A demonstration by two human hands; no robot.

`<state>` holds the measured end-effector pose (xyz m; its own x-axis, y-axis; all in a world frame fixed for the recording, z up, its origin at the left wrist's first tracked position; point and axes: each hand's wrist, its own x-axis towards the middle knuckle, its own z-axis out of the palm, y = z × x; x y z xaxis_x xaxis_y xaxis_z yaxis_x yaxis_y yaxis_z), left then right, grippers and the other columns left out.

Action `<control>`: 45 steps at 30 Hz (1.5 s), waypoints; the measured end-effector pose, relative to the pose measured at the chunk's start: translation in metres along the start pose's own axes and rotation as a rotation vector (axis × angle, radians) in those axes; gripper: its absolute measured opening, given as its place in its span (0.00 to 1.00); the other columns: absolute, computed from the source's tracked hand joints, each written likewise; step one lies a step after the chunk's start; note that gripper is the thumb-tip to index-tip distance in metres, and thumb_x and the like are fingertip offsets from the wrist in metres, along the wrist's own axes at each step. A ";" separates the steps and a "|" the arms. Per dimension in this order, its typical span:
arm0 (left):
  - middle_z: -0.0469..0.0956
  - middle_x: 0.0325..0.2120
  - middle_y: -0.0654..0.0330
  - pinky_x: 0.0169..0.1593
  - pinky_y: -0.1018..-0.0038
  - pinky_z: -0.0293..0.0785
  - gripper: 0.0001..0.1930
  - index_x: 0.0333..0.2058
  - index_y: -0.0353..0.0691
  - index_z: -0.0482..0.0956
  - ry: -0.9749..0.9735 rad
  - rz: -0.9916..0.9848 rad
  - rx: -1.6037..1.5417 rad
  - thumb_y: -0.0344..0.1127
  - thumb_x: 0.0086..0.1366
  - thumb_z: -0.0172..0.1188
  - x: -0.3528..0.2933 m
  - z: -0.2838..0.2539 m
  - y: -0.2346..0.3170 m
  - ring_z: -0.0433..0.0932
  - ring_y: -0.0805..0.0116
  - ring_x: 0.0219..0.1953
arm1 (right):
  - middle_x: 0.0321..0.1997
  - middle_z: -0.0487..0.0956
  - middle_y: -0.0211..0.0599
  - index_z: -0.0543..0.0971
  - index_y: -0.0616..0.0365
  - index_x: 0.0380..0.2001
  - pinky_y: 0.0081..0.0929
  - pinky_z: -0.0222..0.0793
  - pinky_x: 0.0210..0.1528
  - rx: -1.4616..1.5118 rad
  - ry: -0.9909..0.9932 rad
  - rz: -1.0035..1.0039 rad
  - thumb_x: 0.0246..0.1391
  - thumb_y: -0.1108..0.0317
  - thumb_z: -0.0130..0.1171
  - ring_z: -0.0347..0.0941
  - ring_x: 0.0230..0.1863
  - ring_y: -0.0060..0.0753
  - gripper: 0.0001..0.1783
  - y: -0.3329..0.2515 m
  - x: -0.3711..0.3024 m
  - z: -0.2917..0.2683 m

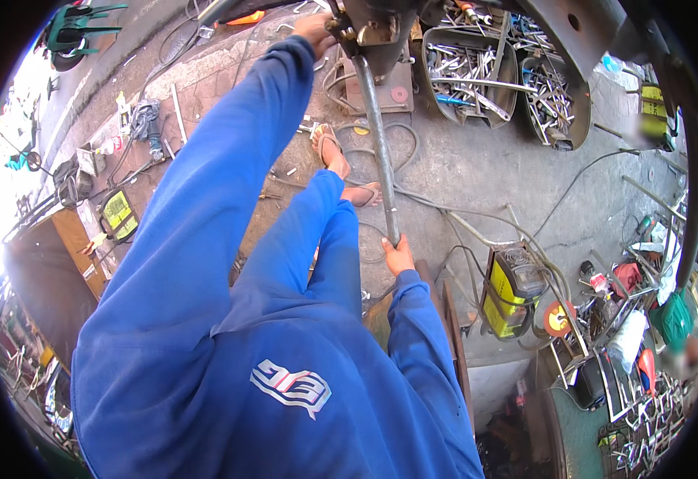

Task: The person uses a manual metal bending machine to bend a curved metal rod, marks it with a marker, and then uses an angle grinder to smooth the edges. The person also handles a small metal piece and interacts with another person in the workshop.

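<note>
Above the concrete floor (476, 172), we have a long gray metal pipe (378, 144) running down from the dark metal assembly (393, 20) at the upper edge. Our right hand (399, 255) wraps its fingers around the pipe's near end, while our left hand (314, 33) reaches up to the assembly beside the pipe's far end (its fingers are partly hidden, so we cannot tell how they grip). To the right, 2 bins (579, 120) hold wrenches, and a yellow-and-black machine (504, 299) stands near our right hand.

The bar (380, 144) is grey — the sleeves (209, 184) blue.
</note>
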<state>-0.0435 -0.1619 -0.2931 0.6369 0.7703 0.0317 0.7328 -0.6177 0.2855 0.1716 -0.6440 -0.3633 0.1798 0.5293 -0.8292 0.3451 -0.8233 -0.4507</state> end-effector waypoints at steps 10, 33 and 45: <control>0.80 0.30 0.55 0.40 0.67 0.74 0.12 0.35 0.43 0.79 0.432 -0.250 -0.661 0.23 0.52 0.53 0.004 0.091 0.003 0.78 0.54 0.36 | 0.51 0.73 0.61 0.62 0.70 0.56 0.38 0.63 0.56 0.021 -0.029 -0.014 0.54 0.54 0.59 0.69 0.55 0.53 0.36 0.004 0.007 -0.005; 0.78 0.43 0.58 0.52 0.69 0.70 0.16 0.43 0.43 0.76 0.408 -0.410 -0.728 0.28 0.54 0.58 -0.015 0.131 -0.004 0.75 0.63 0.46 | 0.44 0.74 0.54 0.65 0.69 0.50 0.37 0.65 0.51 0.098 -0.109 0.024 0.50 0.54 0.64 0.71 0.47 0.47 0.34 0.008 0.016 -0.006; 0.77 0.45 0.57 0.53 0.70 0.69 0.15 0.46 0.42 0.75 0.218 -0.444 -0.355 0.28 0.60 0.53 -0.015 0.107 0.006 0.74 0.64 0.48 | 0.46 0.74 0.53 0.61 0.70 0.55 0.36 0.65 0.51 0.114 -0.146 0.059 0.49 0.53 0.65 0.70 0.49 0.44 0.40 0.002 0.010 -0.009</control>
<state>-0.0226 -0.1942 -0.3946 0.1975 0.9801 0.0214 0.7684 -0.1683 0.6175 0.1824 -0.6384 -0.3695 0.0580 0.4512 -0.8905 0.2294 -0.8742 -0.4280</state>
